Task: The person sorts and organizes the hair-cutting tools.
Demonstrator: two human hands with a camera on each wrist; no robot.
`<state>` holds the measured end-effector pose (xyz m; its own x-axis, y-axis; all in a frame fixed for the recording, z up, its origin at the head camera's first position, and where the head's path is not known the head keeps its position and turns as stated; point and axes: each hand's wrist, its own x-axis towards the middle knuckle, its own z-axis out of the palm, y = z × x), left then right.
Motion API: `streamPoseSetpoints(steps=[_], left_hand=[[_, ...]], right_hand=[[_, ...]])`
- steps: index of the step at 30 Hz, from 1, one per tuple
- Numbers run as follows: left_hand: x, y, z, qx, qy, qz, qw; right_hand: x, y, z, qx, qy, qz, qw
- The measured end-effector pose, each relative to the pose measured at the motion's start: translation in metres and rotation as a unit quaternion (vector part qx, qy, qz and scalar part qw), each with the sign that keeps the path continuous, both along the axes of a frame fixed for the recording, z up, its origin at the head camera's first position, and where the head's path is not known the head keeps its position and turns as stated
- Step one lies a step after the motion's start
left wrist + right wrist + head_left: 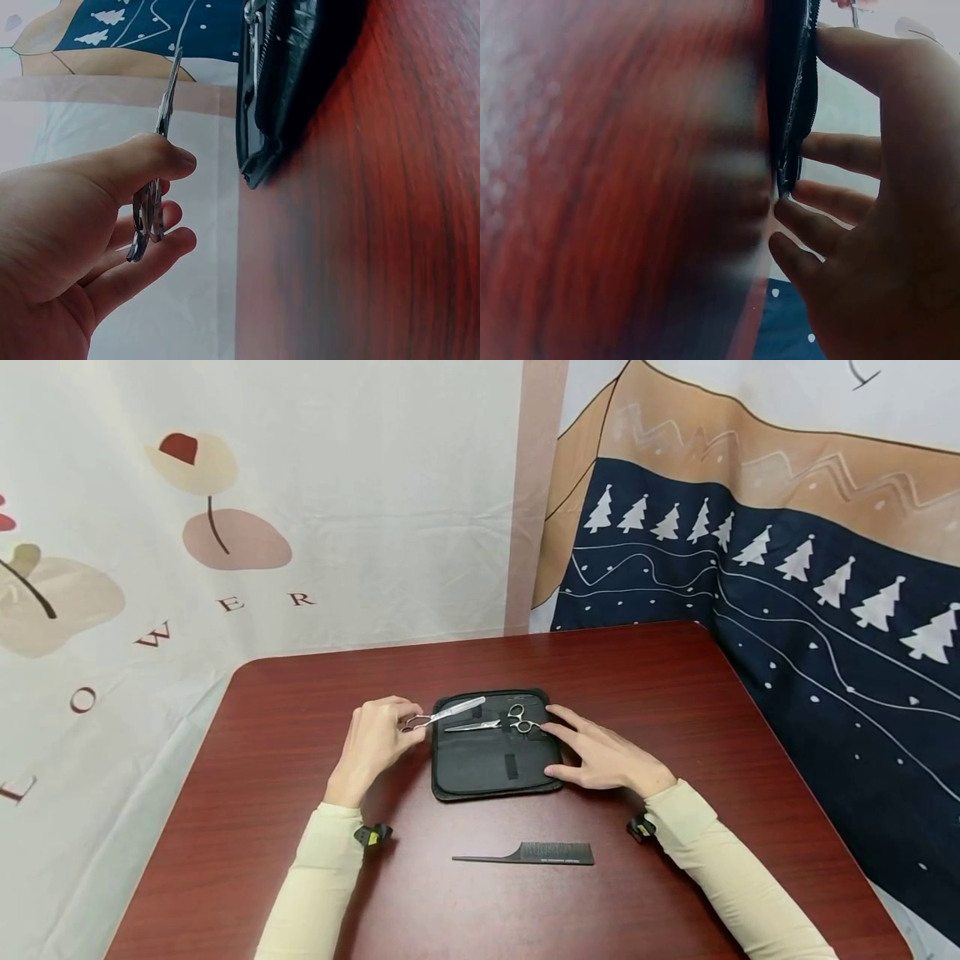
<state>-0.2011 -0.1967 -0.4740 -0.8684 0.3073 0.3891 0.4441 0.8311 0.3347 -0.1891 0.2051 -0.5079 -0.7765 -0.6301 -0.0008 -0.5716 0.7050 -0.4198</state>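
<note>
My left hand (375, 735) pinches a pair of thinning scissors (457, 708) by the handle end, between thumb and fingers. The blades point right over the left part of a black zip case (472, 772), which lies on the table. In the left wrist view the scissors (166, 109) stand apart from the case (300, 67). Another pair of silver scissors (474, 726) lies inside the case, its finger loops to the right. My right hand (603, 756) touches the case's right edge with spread fingers; in the right wrist view several fingertips (787, 208) lie along that edge.
A black tail comb (555, 853) lies in front of the case, its thin tail pointing left. The reddish-brown table (637, 668) has rounded back corners. Printed cloth (405, 510) hangs behind it and along its right side.
</note>
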Motion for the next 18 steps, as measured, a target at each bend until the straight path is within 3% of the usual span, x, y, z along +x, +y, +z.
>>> streamPoseSetpoints(steps=[18], left_hand=[[-0.012, -0.024, -0.014, -0.041, -0.038, 0.003, 0.9984]], right_hand=[[0.0, -0.002, 0.001, -0.001, -0.011, -0.004, 0.9999]])
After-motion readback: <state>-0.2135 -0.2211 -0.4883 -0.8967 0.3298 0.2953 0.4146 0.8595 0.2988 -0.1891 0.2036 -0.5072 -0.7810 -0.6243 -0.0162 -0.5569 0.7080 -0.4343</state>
